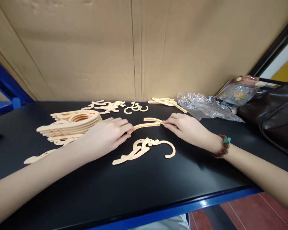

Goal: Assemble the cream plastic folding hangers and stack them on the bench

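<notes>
My left hand [110, 134] pinches the left end of a curved cream plastic strip [146, 125] lying over the black table. My right hand [182, 126] grips the right end of a second cream strip [151, 119], just behind the first; the two cross or touch near its fingers. In front of both hands lies a cream folded hanger piece [139, 150] with its hook [171, 147] pointing right. Beside my left hand and partly behind its wrist is a stack of cream hangers [72, 124]. Another flat cream piece [39, 157] lies partly under my left forearm.
Cream pieces [108, 106] and small hooks [136, 107] lie at the back, with a pile of strips [165, 102] right of them. Crumpled clear plastic [206, 107], a clear pouch [237, 94] and a dark bag [273, 111] are at the right. Cardboard [98, 48] stands behind the table [158, 188].
</notes>
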A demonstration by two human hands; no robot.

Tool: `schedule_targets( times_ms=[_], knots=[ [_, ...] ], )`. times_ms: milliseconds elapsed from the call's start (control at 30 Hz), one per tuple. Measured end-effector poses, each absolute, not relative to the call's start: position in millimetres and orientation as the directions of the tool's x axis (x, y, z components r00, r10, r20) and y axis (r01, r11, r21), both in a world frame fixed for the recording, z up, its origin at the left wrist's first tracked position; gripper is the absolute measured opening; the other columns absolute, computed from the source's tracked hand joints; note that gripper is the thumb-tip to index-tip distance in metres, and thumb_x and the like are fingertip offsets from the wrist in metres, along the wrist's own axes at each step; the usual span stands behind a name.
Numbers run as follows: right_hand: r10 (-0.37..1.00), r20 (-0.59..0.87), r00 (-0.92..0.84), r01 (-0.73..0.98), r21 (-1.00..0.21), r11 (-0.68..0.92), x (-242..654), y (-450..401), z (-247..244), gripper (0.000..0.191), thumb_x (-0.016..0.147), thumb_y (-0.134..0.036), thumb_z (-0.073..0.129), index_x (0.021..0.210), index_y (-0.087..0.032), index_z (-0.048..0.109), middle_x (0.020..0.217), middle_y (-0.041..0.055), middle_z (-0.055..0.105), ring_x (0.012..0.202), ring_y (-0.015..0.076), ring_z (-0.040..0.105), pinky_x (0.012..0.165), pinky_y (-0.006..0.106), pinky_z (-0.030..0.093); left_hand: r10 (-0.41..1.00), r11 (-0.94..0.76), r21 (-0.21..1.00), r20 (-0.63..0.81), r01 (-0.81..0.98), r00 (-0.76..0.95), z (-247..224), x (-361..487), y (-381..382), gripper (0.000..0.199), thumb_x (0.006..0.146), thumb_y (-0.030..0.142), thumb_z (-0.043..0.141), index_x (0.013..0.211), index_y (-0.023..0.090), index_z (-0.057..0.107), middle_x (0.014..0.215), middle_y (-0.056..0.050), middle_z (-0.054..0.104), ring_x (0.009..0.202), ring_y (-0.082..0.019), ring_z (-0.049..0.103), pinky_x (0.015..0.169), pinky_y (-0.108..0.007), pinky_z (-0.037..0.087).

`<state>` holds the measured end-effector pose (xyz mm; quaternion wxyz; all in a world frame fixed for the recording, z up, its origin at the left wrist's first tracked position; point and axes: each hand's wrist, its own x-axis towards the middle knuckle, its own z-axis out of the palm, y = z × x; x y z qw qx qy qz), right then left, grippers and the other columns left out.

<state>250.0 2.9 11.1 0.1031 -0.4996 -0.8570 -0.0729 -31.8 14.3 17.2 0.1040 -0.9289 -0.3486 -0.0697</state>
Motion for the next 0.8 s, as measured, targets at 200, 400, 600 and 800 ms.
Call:
schedule_targets(
  times_ms=[200, 400, 600, 800],
  knots=[
    [0.878, 0.214, -0.429, 0.903, 0.087, 0.42, 254.2, 3.9, 12.5, 0.035, 0.098, -0.028, 0.037, 0.121, -0.022, 0.062, 0.095, 0.0062, 0.063, 0.086, 0.0196, 0.063, 0.073, 0.031, 0.047, 0.651, -0.706, -0.192, 0.203, 0.682, 0.731, 22.2, -28.7, 9.5, 0.04, 0.097, 0.034, 0.026, 0.091, 0.018, 0.063, 0.081, -0.005, 0.063, 0.074, -0.02, 0.059, 0.068, -0.034, 0.044],
    [0.888, 0.228, -0.4, 0.916, 0.063, 0.396, 253.8, 4.6, 11.2, 0.035, 0.098, -0.025, 0.035, 0.121, -0.022, 0.062, 0.102, 0.0063, 0.065, 0.094, 0.022, 0.064, 0.076, 0.032, 0.047, 0.708, -0.667, -0.084, 0.237, 0.741, 0.665, 20.3, -33.4, 10.8, 0.033, 0.094, 0.032, 0.03, 0.097, 0.02, 0.061, 0.089, -0.005, 0.068, 0.079, -0.021, 0.061, 0.071, -0.034, 0.044],
    [0.891, 0.223, -0.396, 0.916, 0.037, 0.398, 255.8, 5.7, 11.1, 0.035, 0.098, -0.025, 0.034, 0.121, -0.023, 0.061, 0.103, 0.0057, 0.065, 0.096, 0.0218, 0.064, 0.077, 0.032, 0.048, 0.823, -0.568, 0.285, 0.172, 0.772, 0.542, 17.9, -36.5, 13.2, 0.03, 0.094, 0.036, 0.036, 0.108, 0.028, 0.062, 0.09, 0.003, 0.07, 0.07, -0.016, 0.062, 0.06, -0.025, 0.044],
    [0.886, 0.21, -0.414, 0.907, 0.014, 0.42, 254.6, 4.6, 13.0, 0.035, 0.099, -0.028, 0.034, 0.121, -0.025, 0.062, 0.101, 0.0049, 0.064, 0.091, 0.0198, 0.064, 0.075, 0.03, 0.047, 0.824, -0.561, 0.391, 0.179, 0.73, 0.537, 13.9, -36.6, 14.5, 0.033, 0.094, 0.034, 0.037, 0.114, 0.028, 0.062, 0.1, 0.0, 0.07, 0.086, -0.019, 0.063, 0.074, -0.029, 0.049]
  ],
)
